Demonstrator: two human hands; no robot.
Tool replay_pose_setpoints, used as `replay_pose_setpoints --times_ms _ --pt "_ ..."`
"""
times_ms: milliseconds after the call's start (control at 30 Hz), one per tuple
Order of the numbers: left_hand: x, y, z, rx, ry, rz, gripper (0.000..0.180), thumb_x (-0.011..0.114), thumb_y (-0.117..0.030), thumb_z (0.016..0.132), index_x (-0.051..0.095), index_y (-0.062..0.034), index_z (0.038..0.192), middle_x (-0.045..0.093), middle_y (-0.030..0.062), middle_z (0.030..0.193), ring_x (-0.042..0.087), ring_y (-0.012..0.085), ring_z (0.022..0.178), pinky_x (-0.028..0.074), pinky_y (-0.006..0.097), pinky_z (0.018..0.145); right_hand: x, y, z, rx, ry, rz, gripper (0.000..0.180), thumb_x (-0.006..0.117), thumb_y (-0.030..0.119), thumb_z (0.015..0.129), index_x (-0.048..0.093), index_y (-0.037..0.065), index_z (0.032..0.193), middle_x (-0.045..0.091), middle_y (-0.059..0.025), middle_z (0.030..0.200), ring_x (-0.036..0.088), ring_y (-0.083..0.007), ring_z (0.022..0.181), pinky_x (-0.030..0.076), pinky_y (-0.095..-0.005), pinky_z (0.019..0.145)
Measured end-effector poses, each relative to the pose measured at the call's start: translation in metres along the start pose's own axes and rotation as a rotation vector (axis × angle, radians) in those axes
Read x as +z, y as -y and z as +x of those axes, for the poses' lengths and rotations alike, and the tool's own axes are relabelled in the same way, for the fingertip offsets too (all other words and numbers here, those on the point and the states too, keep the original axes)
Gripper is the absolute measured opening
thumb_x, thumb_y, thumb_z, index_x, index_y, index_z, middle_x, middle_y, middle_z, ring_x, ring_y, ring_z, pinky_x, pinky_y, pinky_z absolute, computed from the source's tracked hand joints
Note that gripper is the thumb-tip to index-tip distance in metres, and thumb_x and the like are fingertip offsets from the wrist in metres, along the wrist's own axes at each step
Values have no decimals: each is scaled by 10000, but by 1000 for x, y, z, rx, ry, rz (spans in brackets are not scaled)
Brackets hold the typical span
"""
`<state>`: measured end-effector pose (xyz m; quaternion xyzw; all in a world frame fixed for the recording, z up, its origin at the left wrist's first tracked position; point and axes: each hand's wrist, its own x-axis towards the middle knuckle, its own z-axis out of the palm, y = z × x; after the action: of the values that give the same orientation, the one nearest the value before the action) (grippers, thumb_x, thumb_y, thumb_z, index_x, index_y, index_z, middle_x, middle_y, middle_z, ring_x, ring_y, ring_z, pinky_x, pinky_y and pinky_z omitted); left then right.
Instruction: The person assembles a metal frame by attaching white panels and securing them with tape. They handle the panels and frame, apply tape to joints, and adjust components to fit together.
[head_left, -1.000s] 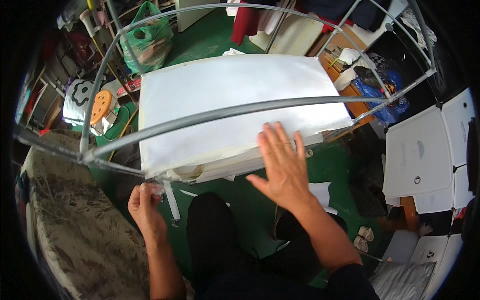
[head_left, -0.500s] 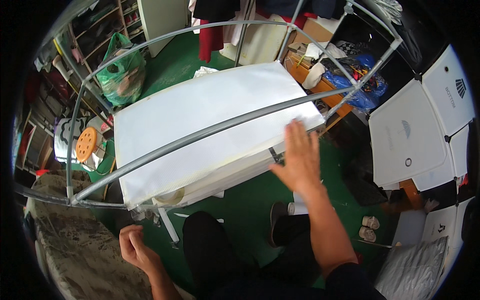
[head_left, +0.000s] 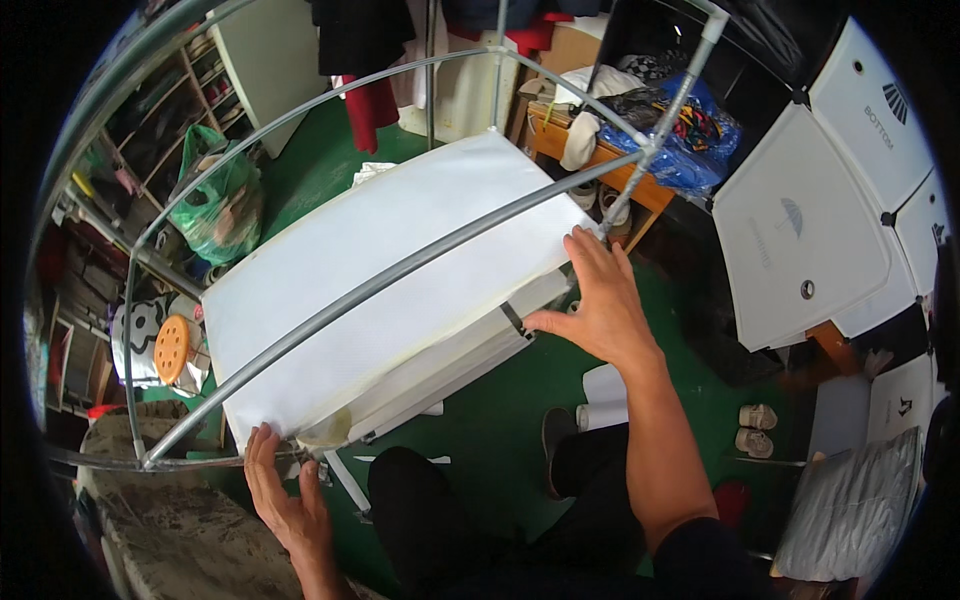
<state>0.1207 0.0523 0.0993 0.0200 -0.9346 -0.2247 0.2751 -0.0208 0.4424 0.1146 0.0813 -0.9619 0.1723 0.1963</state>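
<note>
My right-hand fingers [head_left: 598,262] lie spread and flat, palm down, pressing the right-hand near corner of the white woven-fabric rectangular panel [head_left: 400,260]; the thumb reaches left along the panel's front edge, beside a short dark strap [head_left: 515,320]. My right hand [head_left: 600,305] grips nothing; it rests open on the cloth. My left-hand fingers [head_left: 262,462] are loosely apart, their tips touching the panel's left-hand near corner where a grey metal tube [head_left: 400,280] meets the frame joint; whether they pinch the fabric edge or only touch it cannot be told, as the tips are partly hidden under the cloth fold. My left hand [head_left: 290,505] comes in from the lower edge, its wrist cut off by the frame.

The panel is taut, matt, finely textured, and lies across the middle of the view, slanting from lower left to upper right, with a folded cream-coloured hem along its near side. The grey tube crosses it diagonally, smooth and round, bent by the lens. A second curved tube [head_left: 300,110] arches behind the panel.

Below the panel: green floor [head_left: 480,420] and my dark-trousered knees [head_left: 420,510]. To the left, a green translucent plastic bag [head_left: 215,205] stuffed with unclear contents, and a round orange disc [head_left: 172,345]. To the right, white hard plastic panels [head_left: 800,240] with a small hole, partly cut off at the rim. Shelves at far left are too blurred to read.
</note>
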Motion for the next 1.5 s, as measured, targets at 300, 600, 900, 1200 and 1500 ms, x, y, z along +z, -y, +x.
replay_pose_setpoints --times_ms 300,600,900,1200,1500 --pt "57 -133 85 518 439 -467 333 729 0 794 644 10 1116 659 201 1212 607 417 1167 508 456 968 26 -86 10 635 -297 861 241 778 133 873 708 -20 1046 700 -35 925 640 -97 849 506 -240 788" --pt "240 -247 194 507 582 -667 244 681 -110 869 683 -3 1088 720 167 977 691 292 859 538 376 779 45 -76 22 603 -314 986 145 760 105 862 700 -6 934 658 0 814 572 -78 736 459 -246 657" --pt "270 -272 215 595 771 -646 119 685 -101 839 698 -13 918 687 122 772 650 224 703 519 341 699 43 -89 22 663 -209 1013 76 734 74 879 689 23 914 626 25 796 537 -54 728 420 -216 651" --pt "284 -267 218 729 834 -826 66 641 -26 871 639 -18 937 669 98 831 627 205 780 512 331 760 43 -97 23 629 -214 1148 134 733 121 878 690 -2 909 636 9 802 553 -74 730 438 -248 654" --pt "287 -263 210 707 804 -779 148 663 26 868 613 -5 1003 675 64 925 625 153 891 505 304 844 30 -98 18 638 -224 1004 216 743 178 857 699 -32 880 667 -38 769 575 -98 713 456 -281 631"
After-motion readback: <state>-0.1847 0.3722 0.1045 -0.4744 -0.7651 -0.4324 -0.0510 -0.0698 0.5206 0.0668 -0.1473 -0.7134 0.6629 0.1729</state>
